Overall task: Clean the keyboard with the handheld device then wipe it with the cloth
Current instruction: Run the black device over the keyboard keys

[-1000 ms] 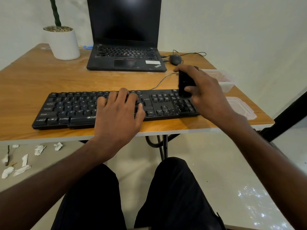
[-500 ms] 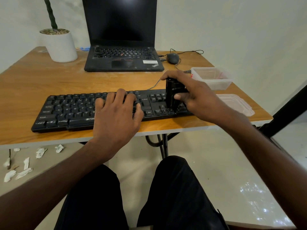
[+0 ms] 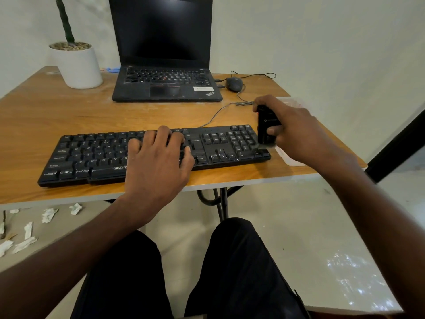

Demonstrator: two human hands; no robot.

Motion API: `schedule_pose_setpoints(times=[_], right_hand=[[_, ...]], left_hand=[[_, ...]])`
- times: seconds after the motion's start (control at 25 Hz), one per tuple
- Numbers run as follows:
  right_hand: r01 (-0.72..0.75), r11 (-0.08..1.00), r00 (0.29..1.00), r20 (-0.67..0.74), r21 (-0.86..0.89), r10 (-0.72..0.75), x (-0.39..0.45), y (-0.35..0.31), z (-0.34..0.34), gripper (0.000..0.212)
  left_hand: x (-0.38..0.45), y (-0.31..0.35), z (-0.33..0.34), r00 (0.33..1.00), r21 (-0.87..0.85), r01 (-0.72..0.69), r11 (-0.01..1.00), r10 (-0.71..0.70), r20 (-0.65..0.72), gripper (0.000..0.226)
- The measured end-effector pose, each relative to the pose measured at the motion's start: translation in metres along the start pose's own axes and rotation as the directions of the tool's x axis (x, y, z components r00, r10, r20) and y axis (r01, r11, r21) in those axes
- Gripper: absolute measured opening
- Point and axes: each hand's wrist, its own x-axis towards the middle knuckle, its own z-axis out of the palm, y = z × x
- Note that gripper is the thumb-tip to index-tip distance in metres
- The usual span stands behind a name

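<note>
A black keyboard (image 3: 96,155) lies along the front edge of the wooden table (image 3: 57,116). My left hand (image 3: 158,162) rests flat on its middle keys, fingers spread. My right hand (image 3: 296,132) grips a black handheld device (image 3: 266,127) upright, its lower end over the number pad at the keyboard's right end. No cloth shows in this view.
A black laptop (image 3: 165,84) stands open at the back, with a wired mouse (image 3: 234,84) to its right and a white plant pot (image 3: 77,65) at the back left. A clear plastic lid (image 3: 289,157) lies under my right hand. Torn paper scraps (image 3: 27,229) litter the floor.
My right hand has carried the device rightward, from the arrow-key area to the number pad's right edge. My left hand has stayed on the keys. The view shifted slightly.
</note>
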Motion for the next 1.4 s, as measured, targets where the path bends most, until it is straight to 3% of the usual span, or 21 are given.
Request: schedule_pose_setpoints(times=[0.08, 0.16, 0.28, 0.36, 0.44, 0.56, 0.6, 0.68, 0.72, 0.8, 0.92, 1.04, 1.12, 1.24, 1.32, 1.4], right_hand=[[0.016, 1.0, 0.999, -0.048, 0.023, -0.015, -0.003, -0.002, 0.002, 0.063], [0.071, 0.977, 0.994, 0.064, 0.199, -0.085, -0.006, -0.007, 0.002, 0.062], [0.059, 0.986, 0.967, 0.234, 0.153, -0.095, -0.002, -0.003, -0.013, 0.059], [0.053, 0.997, 0.979, 0.193, 0.051, -0.062, -0.001, -0.004, -0.017, 0.059], [0.106, 0.989, 0.986, 0.119, 0.101, -0.118, -0.005, -0.01, -0.012, 0.06], [0.102, 0.977, 0.969, 0.205, 0.187, -0.14, -0.007, -0.01, -0.011, 0.059], [0.072, 0.989, 0.969, 0.225, 0.131, -0.101, -0.005, -0.006, -0.014, 0.059], [0.055, 0.998, 0.989, 0.138, -0.02, -0.052, -0.003, -0.003, -0.017, 0.058], [0.066, 0.998, 0.996, 0.064, -0.006, -0.066, -0.004, -0.006, -0.014, 0.059], [0.131, 0.974, 0.989, 0.041, 0.185, -0.141, -0.009, -0.02, -0.003, 0.06], [0.192, 0.944, 0.944, 0.214, 0.267, -0.252, -0.012, -0.031, 0.002, 0.06], [0.175, 0.981, 0.926, 0.325, 0.08, -0.191, -0.008, -0.021, -0.015, 0.06], [0.168, 0.985, 0.959, 0.226, 0.043, -0.173, -0.009, -0.023, -0.014, 0.062], [0.186, 0.954, 0.956, 0.182, 0.237, -0.231, -0.011, -0.028, -0.002, 0.062], [0.137, 0.983, 0.969, 0.189, 0.125, -0.159, -0.007, -0.021, 0.0, 0.063], [0.041, 0.993, 0.999, -0.008, -0.108, -0.042, -0.002, -0.015, 0.002, 0.065]], left_hand=[[0.0, 0.001, -0.001, 1.0, -0.001, -0.006, 1.0, 0.006, 0.003, 0.04], [0.0, 0.001, -0.001, 1.0, -0.005, -0.005, 1.0, 0.005, 0.016, 0.04], [0.001, 0.001, -0.002, 1.0, -0.016, 0.003, 1.0, -0.003, 0.026, 0.041], [0.001, 0.001, -0.002, 0.999, -0.016, 0.008, 1.0, -0.007, 0.032, 0.041], [0.0, 0.001, -0.002, 0.999, -0.023, 0.009, 1.0, -0.008, 0.033, 0.041], [0.0, 0.002, -0.001, 0.999, -0.025, 0.008, 1.0, -0.007, 0.036, 0.041], [0.0, 0.002, -0.001, 0.999, -0.022, 0.009, 1.0, -0.008, 0.033, 0.042], [0.0, 0.001, -0.001, 1.0, -0.017, 0.011, 1.0, -0.011, 0.029, 0.041], [0.0, 0.001, -0.001, 1.0, -0.018, 0.009, 1.0, -0.008, 0.03, 0.041], [0.0, 0.001, -0.002, 0.999, -0.025, 0.006, 1.0, -0.005, 0.032, 0.041], [-0.001, 0.002, -0.002, 1.0, -0.021, 0.008, 1.0, -0.008, 0.021, 0.041], [0.0, 0.001, -0.001, 1.0, -0.014, 0.008, 1.0, -0.007, 0.022, 0.041], [0.001, 0.001, 0.0, 1.0, 0.0, 0.01, 1.0, -0.01, 0.029, 0.045], [0.001, 0.001, -0.001, 1.0, -0.001, 0.004, 1.0, -0.004, 0.025, 0.048], [0.0, 0.003, -0.001, 1.0, 0.005, 0.008, 1.0, -0.008, 0.022, 0.047], [0.001, 0.002, -0.001, 1.0, 0.012, 0.012, 1.0, -0.012, 0.029, 0.046]])
